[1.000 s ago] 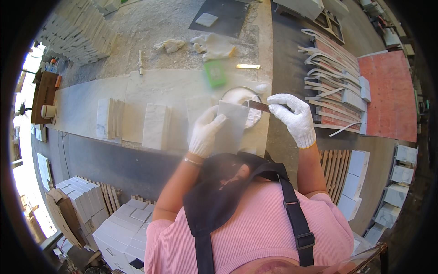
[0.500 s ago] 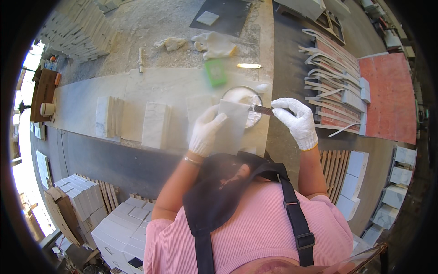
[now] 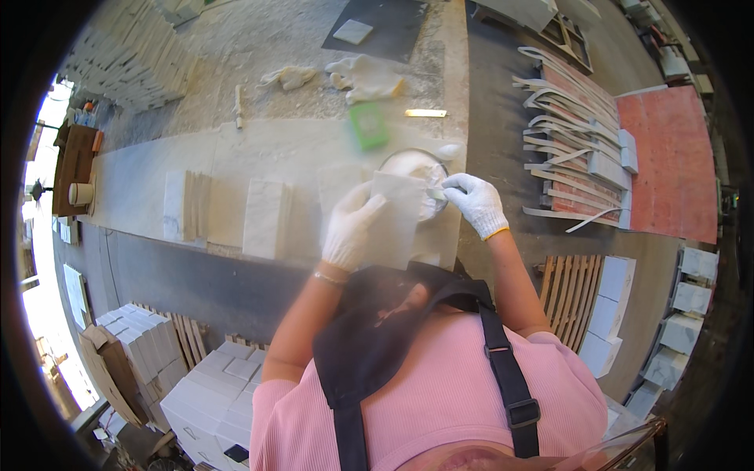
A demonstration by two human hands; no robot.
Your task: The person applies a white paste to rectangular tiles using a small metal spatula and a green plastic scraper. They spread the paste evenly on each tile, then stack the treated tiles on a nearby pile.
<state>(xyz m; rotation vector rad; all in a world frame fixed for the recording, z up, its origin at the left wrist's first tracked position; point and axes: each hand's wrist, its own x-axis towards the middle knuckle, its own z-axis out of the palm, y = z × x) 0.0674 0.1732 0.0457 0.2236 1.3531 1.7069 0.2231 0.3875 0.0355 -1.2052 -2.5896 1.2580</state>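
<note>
My left hand, in a white knit glove, grips a pale marble tile by its left side, thumb across the face. Just right of the tile, my gloved right hand pinches a small flat scraper. Its pale tip shows beside the tile's upper right edge; the fingers mostly cover the rest. Whether it touches the tile I cannot tell. Partly behind the tile stands a round bowl with white paste in it.
Upright marble tiles stand left along the bench. Beyond the bowl lie a green block, a yellow strip and a crumpled glove. Pale strips rest on a red board at right. Stacked boxes are lower left.
My right hand has moved left, close to the tile's edge. The scraper's dark part, bare before, is now hidden by the fingers. My left hand and the tile have barely shifted.
</note>
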